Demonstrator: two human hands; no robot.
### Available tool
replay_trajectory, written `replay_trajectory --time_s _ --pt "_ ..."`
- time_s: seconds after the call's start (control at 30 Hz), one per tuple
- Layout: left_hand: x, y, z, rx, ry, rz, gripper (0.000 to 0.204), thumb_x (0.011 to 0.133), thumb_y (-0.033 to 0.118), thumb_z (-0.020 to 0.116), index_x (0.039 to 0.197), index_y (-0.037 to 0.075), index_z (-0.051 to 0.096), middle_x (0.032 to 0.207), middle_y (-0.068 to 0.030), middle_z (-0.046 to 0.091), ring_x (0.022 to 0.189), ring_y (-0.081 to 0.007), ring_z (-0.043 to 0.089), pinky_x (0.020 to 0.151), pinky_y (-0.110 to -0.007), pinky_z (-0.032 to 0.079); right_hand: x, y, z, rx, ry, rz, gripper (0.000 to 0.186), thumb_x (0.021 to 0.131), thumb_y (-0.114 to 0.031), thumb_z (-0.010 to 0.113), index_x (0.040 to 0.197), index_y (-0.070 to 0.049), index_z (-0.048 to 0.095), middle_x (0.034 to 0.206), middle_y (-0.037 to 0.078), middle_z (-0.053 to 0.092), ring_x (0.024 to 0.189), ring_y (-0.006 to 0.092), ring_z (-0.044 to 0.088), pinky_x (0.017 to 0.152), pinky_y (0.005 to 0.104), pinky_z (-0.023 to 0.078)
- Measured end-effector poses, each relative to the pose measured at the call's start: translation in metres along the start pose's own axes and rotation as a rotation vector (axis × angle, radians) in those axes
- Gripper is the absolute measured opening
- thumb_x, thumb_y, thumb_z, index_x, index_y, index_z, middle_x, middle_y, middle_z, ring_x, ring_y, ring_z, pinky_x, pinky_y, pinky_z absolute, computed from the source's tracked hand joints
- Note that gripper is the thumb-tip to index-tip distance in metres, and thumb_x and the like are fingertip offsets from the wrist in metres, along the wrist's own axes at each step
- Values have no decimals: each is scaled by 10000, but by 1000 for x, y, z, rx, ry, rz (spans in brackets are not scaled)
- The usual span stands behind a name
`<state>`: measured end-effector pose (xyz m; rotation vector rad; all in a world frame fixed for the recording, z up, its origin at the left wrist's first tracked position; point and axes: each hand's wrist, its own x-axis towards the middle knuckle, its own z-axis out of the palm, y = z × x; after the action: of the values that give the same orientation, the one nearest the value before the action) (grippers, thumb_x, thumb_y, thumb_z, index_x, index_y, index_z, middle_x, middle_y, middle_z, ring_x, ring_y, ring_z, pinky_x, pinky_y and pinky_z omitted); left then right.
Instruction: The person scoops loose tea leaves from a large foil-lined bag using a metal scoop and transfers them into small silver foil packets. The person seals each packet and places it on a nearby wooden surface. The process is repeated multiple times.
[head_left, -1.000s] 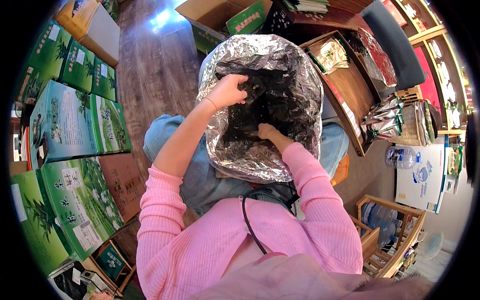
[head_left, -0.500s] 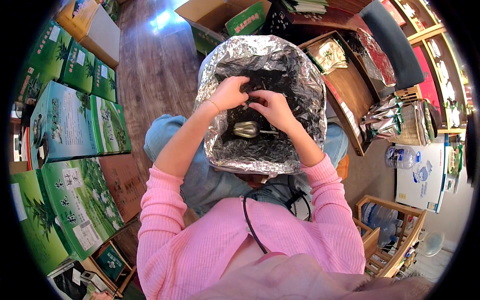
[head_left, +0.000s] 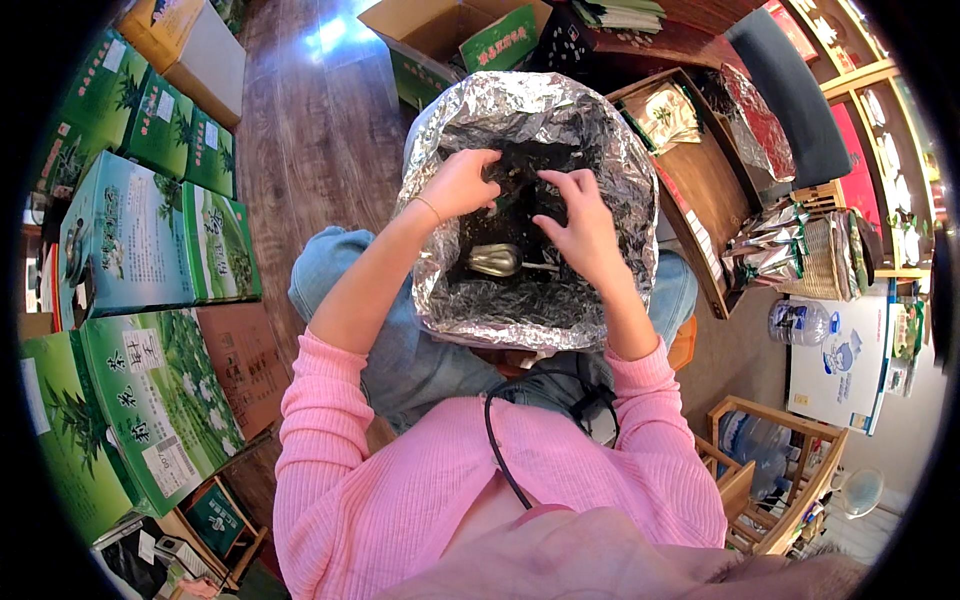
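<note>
I've got right hand spread, thumb off fingers; left hand half-curled (can't tell from my feed if it's pinching anything). Both over crinkled silver foil liner, shiny metal scoop lying inside near dark loose flakes.

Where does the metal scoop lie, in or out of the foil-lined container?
In: the metal scoop lies inside the foil rim, apart from the right hand.

Bright scene, darkest below the left hand and right hand
Foil glints around them; bluish-white glare hits the floor beyond, leftward; far-left boxes bow with lens distortion
</note>
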<state>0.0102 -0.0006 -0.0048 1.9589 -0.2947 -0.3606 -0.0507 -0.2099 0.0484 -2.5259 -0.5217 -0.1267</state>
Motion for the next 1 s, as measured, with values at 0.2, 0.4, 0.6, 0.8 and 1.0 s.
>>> replay_trajectory --time_s 0.2,0.4,0.6,0.8,1.0 --pt "-1 5 5 -307 -48 21 435 851 51 587 1277 -27 543 1011 -111 670 689 -128 654 604 -246 513 21 13 25 -131 -71 -163 114 800 -103 639 913 -82 632 852 109 591 781 338 629 645 438 504" --pt "-10 28 -14 -437 73 142 380 946 248 588 1274 59 556 1124 -34 597 804 -82 613 662 -211 479 27 18 -27 -202 25 -289 83 815 -62 592 893 -70 618 879 84 581 812 311 628 638 417 503" --pt "-15 22 -5 -286 104 251 726 811 205 730 1419 79 353 1332 -92 483 1135 -180 539 930 -342 470 25 23 -63 -188 -38 -358 144 800 -31 619 941 -54 632 932 72 614 811 307 637 649 394 508" --pt "-27 27 14 -250 -132 275 1014 636 163 877 1399 6 228 1325 -119 460 1273 -242 433 1091 -388 339 25 -4 -98 99 1 -348 157 797 13 643 953 1 635 958 106 628 811 308 634 700 343 500" --pt "-28 24 44 -337 -35 321 904 683 109 845 1370 10 266 1151 -102 579 991 -147 586 942 -334 447 16 -26 -99 156 167 -282 165 786 47 649 945 5 652 934 112 631 817 267 643 691 318 502"
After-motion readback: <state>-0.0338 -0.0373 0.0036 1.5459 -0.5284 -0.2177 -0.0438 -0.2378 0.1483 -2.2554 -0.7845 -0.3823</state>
